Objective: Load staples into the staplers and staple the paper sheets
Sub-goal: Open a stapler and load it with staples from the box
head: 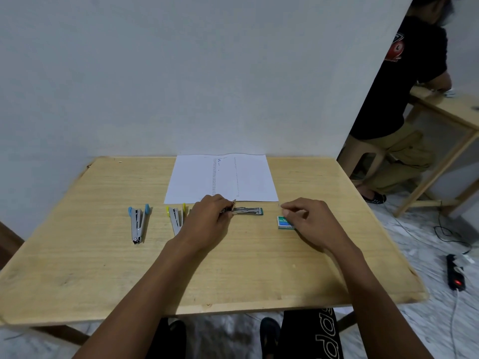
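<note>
Green stapler [248,211], gripped by left hand [207,216] fingers, awaits loading; beside it right hand [304,216] fingers curl, hold unclear; seat staples next.

we see a pale tan table [77,268] with fine wood grain. our paper [194,177] is white with faint grey columns of print. the blue-tipped stapler [138,224], the yellow-tipped stapler [176,219] and the green-based stapler [248,211] are all silver in the body. the staple box [282,222] is teal-green with white lettering. the floor [414,229] is marbled grey and white, the wall [207,73] pale grey.
</note>
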